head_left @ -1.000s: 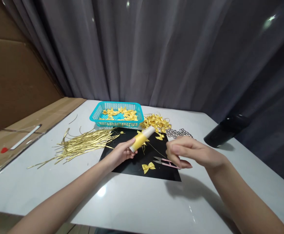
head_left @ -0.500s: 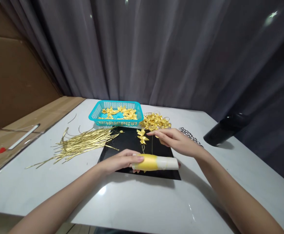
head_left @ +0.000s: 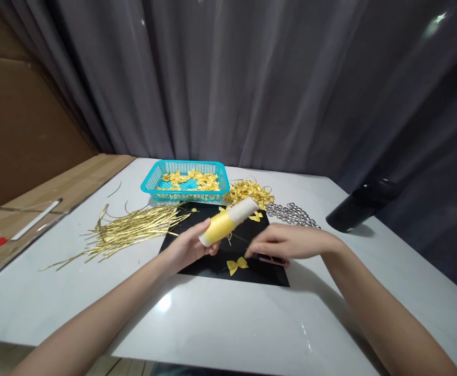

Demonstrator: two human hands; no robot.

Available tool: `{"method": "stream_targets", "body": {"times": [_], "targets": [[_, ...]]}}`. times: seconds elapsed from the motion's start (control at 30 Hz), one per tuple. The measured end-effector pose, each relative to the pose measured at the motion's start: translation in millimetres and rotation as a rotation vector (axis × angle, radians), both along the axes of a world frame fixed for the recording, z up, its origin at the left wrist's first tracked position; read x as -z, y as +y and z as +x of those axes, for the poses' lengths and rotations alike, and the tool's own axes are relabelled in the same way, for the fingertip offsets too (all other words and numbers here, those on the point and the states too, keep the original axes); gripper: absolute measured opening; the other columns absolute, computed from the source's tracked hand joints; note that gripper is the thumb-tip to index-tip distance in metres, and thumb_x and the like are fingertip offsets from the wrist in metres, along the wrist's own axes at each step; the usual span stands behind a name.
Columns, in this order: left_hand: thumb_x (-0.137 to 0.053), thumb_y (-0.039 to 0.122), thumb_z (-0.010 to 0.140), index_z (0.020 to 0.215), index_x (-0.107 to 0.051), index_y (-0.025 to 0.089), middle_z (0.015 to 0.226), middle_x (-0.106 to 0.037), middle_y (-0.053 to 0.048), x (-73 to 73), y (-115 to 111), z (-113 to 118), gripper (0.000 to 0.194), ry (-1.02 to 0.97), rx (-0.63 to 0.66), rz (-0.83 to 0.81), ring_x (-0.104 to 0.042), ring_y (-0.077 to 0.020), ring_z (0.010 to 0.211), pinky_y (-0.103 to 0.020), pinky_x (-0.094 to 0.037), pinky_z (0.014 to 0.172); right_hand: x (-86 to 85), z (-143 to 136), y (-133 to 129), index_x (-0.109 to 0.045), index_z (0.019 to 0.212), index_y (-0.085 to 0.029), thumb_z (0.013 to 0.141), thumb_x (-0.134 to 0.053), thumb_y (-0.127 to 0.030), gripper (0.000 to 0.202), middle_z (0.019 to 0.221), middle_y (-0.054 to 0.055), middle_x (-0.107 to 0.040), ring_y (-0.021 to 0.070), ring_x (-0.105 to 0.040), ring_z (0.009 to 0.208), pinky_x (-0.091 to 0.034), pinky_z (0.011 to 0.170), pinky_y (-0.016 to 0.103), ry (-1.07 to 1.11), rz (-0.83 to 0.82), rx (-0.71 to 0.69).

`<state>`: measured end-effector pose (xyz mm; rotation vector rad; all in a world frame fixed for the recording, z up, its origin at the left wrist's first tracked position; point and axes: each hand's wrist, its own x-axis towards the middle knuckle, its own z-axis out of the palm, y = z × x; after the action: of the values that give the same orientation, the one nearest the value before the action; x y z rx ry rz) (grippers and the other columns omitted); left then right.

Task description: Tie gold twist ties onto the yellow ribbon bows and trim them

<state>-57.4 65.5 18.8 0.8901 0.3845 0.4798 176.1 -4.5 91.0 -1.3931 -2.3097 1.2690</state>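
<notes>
My left hand (head_left: 191,244) is wrapped round a yellow and white roll (head_left: 221,227), which tilts up to the right over the black mat (head_left: 208,261). At the right of the mat is my right hand (head_left: 277,243), palm down, its fingers bent and partly blurred; whether they hold anything is hidden. Its fingertips are beside a yellow bow (head_left: 236,266) lying near the mat's front edge. A pinkish scissor handle (head_left: 274,260) shows beneath this hand. Another yellow bow (head_left: 256,216) lies farther back, and the roll partly covers more bow pieces.
A turquoise basket (head_left: 185,196) with yellow bows stands at the back. Beside it lie a pile of gold bows (head_left: 252,192) and silver beads (head_left: 294,214). Gold strips (head_left: 142,227) spread at the left. A black cylinder (head_left: 359,206) stands at the right, a white pen-like stick (head_left: 36,219) far left.
My left hand has tilted the roll and moved it left and up, uncovering the front bow. My right hand has come down towards that bow, exposing more beads and the scissor handle.
</notes>
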Motion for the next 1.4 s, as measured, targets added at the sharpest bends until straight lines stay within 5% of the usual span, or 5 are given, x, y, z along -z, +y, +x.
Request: {"method": "stream_targets", "body": {"times": [0.23,0.6,0.9,1.17,1.4], "targets": [[-0.07,0.047,0.076,0.083,-0.072,0.011,0.072,-0.063,-0.005,2.4,-7.5,-1.5,0.037,0.257,0.256,0.267,-0.053,-0.0125,0.064,-0.024,-0.039,0.062,-9.1,-5.7,-0.9,-0.068,0.118,-0.015,0.1,-0.037,-0.043,0.045,0.057,-0.007,-0.028,0.0097,-0.028,0.049,-0.024,0.047,0.023,0.309,0.236,0.325],[-0.065,0.046,0.081,0.091,-0.065,0.011,0.065,-0.054,-0.002,-1.4,6.5,0.5,0.037,-0.003,-0.18,-0.115,-0.046,-0.0091,0.058,-0.02,-0.04,0.058,-17.8,-1.6,-14.9,-0.073,0.11,-0.013,0.099,-0.042,-0.036,0.041,0.069,0.004,-0.062,0.0111,-0.05,0.059,-0.04,0.057,0.022,0.066,-0.079,-0.28],[-0.064,0.054,0.076,0.084,-0.07,0.008,0.055,-0.05,-0.003,-4.4,4.8,-11.9,0.048,-0.187,0.104,-0.04,-0.043,-0.0105,0.052,-0.023,-0.037,0.055,4.4,24.0,11.5,-0.076,0.095,-0.015,0.09,-0.052,-0.053,0.046,0.054,-0.006,-0.037,0.0089,-0.031,0.048,-0.024,0.044,0.022,0.096,0.072,0.312],[-0.075,0.053,0.065,0.083,-0.074,0.015,0.075,-0.067,-0.006,-8.3,-7.6,-18.9,0.041,0.302,0.451,0.259,-0.055,-0.0176,0.064,-0.027,-0.041,0.06,-12.9,9.0,5.0,-0.067,0.113,-0.016,0.094,-0.05,-0.044,0.037,0.055,-0.008,-0.027,0.0091,-0.02,0.045,-0.015,0.044,0.027,0.608,0.376,0.718],[-0.065,0.052,0.079,0.083,-0.071,0.013,0.067,-0.061,-0.003,0.3,-2.4,-1.3,0.04,0.402,0.074,0.344,-0.051,-0.0121,0.06,-0.023,-0.039,0.061,-45.1,-12.7,-46.5,-0.076,0.095,-0.037,0.093,-0.05,-0.047,0.028,0.041,-0.005,-0.032,0.0117,-0.028,0.039,-0.032,0.047,0.03,0.818,0.451,0.303]]}}
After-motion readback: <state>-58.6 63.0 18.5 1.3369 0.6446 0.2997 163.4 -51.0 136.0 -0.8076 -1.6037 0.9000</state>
